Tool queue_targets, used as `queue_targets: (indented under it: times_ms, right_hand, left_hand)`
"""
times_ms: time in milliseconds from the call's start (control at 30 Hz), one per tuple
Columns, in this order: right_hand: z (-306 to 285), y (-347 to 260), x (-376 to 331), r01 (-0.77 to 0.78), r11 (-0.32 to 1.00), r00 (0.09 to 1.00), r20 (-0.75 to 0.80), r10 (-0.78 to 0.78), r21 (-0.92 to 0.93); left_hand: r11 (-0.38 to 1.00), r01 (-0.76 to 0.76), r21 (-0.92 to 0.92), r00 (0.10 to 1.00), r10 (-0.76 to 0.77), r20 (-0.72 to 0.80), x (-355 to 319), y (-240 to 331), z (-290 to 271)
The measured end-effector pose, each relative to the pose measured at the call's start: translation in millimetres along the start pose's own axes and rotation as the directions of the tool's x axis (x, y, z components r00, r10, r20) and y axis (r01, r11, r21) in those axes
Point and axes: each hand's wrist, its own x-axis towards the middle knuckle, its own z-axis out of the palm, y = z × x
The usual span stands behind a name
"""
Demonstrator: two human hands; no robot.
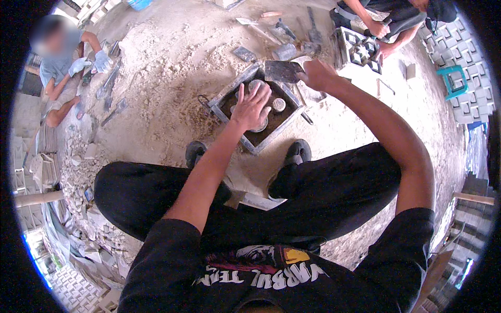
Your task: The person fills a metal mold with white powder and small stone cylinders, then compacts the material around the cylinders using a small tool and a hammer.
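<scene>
Spreading the fingers (pixel 254 93) of the left hand (pixel 250 108) apart over the middle of the frame (pixel 279 131), with tips across a pale round piece (pixel 256 82) and thumb pointing right. Hard to tell how firmly pressing. Closing the fingers of the right hand (pixel 317 77) in a fist round the end of the trowel (pixel 283 71), with blade reaching left, dark, flat, broad and smeared with grey. Seen just right of the left fingertips, over the far edge of the frame; hard to tell if touching it. Set directly below the left fingers on the pale, dusty floor (pixel 172 68), and turned with one corner toward the wearer: a square frame with narrow, worn grey walls and wire loops at left and right corners. Holding dark brown soil (pixel 226 106) inside, lower than the rim, rough and matte. Showing, just right of the left fingers, a small disc (pixel 279 105), whitish and speckled on top; under the heel of the same hand, partly hidden, another rounded grey piece (pixel 262 125). Lying beyond the right fingers, a grey can (pixel 284 51) on its side; beyond the left fingertips, a flat grey block (pixel 243 53).
</scene>
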Motion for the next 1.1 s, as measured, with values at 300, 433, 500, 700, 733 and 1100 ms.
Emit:
queue_targets:
  times_ms: [300,433,500,700,733,1100]
  right_hand:
    - [5,-2,1,0.029,0.998,0.999,-0.024,-0.031,-0.063]
    - [6,0,4,0.05,0.996,0.998,-0.045,-0.053,-0.073]
    - [4,0,6,0.013,0.997,1.0,0.008,-0.013,-0.081]
    - [-3,-1,-1,-0.055,0.998,0.998,-0.036,0.055,0.002]
    - [-3,0,-2,-0.068,0.997,0.997,-0.027,0.069,0.029]
    - [36,6,14,-0.002,0.984,0.993,-0.112,0.022,0.178]
  left_hand:
    - [0.984,0.176,0.038,0.983,-0.173,-0.063,-3,-19,3]
    - [0.995,-0.046,-0.088,0.999,0.046,0.002,3,30,6]
    - [0.992,-0.094,-0.085,0.994,0.097,0.04,5,47,8]
    - [0.999,0.026,0.034,0.999,-0.027,0.029,7,6,5]
    - [1.0,0.004,0.01,1.0,-0.004,0.009,6,-4,5]
    - [0.958,0.285,-0.023,0.957,-0.286,-0.041,-4,-38,10]
